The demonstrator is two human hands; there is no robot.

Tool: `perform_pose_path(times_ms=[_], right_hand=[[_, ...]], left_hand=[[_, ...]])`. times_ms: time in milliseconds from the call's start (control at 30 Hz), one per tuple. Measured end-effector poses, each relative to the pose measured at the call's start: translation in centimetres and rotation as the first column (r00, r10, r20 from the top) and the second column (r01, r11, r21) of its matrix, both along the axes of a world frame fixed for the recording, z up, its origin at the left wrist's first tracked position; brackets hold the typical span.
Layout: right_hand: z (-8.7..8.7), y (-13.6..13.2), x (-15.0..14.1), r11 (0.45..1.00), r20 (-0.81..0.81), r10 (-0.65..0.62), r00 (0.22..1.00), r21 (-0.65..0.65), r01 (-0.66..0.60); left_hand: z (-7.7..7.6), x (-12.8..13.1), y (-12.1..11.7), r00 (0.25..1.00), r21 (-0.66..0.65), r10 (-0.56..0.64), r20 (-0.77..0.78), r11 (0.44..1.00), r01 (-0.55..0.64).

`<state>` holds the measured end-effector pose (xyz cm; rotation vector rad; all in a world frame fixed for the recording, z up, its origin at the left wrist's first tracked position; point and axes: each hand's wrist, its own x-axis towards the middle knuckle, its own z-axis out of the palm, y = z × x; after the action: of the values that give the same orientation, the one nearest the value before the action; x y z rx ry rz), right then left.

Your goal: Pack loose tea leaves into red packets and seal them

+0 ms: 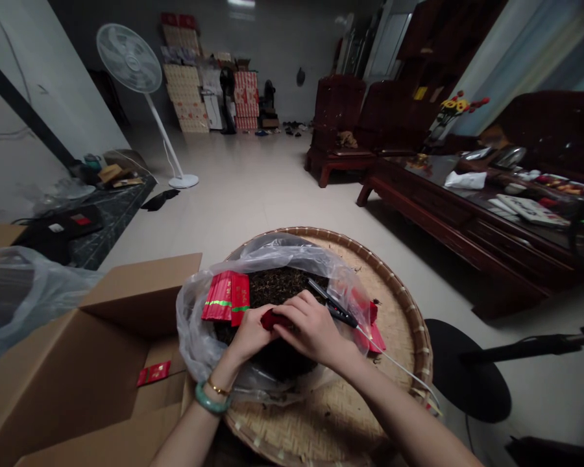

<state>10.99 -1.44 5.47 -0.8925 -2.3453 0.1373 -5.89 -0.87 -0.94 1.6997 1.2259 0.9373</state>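
My left hand (254, 332) pinches a small red packet (273, 319) above a pile of dark loose tea leaves (282, 285). My right hand (307, 324) is curled over the same packet from the other side; its fingertips are partly hidden. The tea lies in a clear plastic bag (192, 324) with its mouth spread wide. On the tea to the left rest stacked flat red packets (224, 298) with a green stripe. A black hinged tool (333, 303) with a white cord lies just beyond my right hand, its jaws pointing up and left.
Under the bag is a round woven bamboo tray (409, 305), with more red packets (376, 331) at its right. An open cardboard box (141, 292) stands at left, a red packet (154, 373) inside. A black round base (467, 370) stands right; a white fan (131, 61) stands farther back.
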Motion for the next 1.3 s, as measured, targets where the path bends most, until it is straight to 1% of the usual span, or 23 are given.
perform_pose_path(times_ms=[67,133,267,333,367,433,533,600,667,767,833,933,1100,1167,1300], right_hand=[[-0.1,-0.1,-0.3,1.0,0.055,0.015,0.998,0.006,-0.015],[-0.6,-0.2,-0.7,1.0,0.08,0.014,0.997,0.02,-0.016],[-2.1,-0.1,-1.2,0.995,-0.006,-0.083,0.997,0.056,0.083],[-2.4,-0.1,-1.1,0.991,-0.035,-0.119,0.992,0.06,0.121],[-2.4,0.0,-1.1,0.991,-0.024,-0.125,0.992,0.05,0.126],[-2.1,0.0,-0.9,0.994,0.05,-0.109,0.993,0.014,0.108],[-1.4,-0.1,-0.9,0.997,0.197,-0.032,0.98,-0.068,0.046],[-0.9,-0.2,-0.8,0.993,0.24,0.015,0.971,-0.114,0.013],[-0.3,-0.2,-0.6,0.991,0.221,0.02,0.975,-0.13,0.009],[0.6,-0.3,-0.3,0.994,0.111,-0.025,0.993,-0.099,0.036],[0.8,-0.3,-0.3,0.996,0.055,-0.033,0.998,-0.079,0.037],[0.4,-0.4,-0.9,0.997,0.045,-0.024,0.999,-0.074,0.027],[-1.1,-0.2,-1.5,0.997,0.005,-0.066,0.998,-0.046,0.067],[-1.0,-0.1,-1.1,0.996,-0.008,-0.048,0.999,-0.071,0.047],[0.3,0.2,-0.1,0.988,-0.029,-0.014,0.999,-0.151,0.009]], left_hand=[[-0.1,0.1,0.0,1.0,0.025,0.005,0.001,1.0,-0.005],[-0.2,0.2,0.0,1.0,0.043,0.013,-0.004,0.999,-0.012],[-0.2,0.2,-0.1,0.999,0.023,0.048,-0.007,0.999,-0.047],[0.0,0.2,-0.2,0.999,0.003,0.043,-0.007,0.999,-0.043],[0.1,0.1,-0.3,0.999,-0.005,0.044,-0.014,0.999,-0.044],[0.3,0.1,-0.3,0.999,-0.013,0.043,-0.028,0.999,-0.043],[0.3,0.0,-0.4,1.0,-0.011,0.004,-0.014,1.0,-0.004],[0.1,-0.1,-0.4,1.0,-0.015,-0.014,-0.007,1.0,0.014],[0.0,-0.2,-0.5,1.0,-0.016,-0.004,-0.02,1.0,0.003],[0.0,-0.2,-0.5,0.999,-0.004,0.021,-0.035,1.0,-0.021],[0.1,0.0,-0.5,0.999,0.001,0.015,-0.03,1.0,-0.015],[0.4,0.1,-0.5,1.0,0.01,0.0,-0.014,1.0,0.0],[0.3,-0.1,-0.6,1.0,0.029,0.0,-0.018,1.0,0.001],[0.3,-0.1,-0.6,1.0,0.024,0.007,-0.02,1.0,-0.007],[0.2,-0.1,-0.6,1.0,0.021,0.003,-0.028,1.0,-0.002]])
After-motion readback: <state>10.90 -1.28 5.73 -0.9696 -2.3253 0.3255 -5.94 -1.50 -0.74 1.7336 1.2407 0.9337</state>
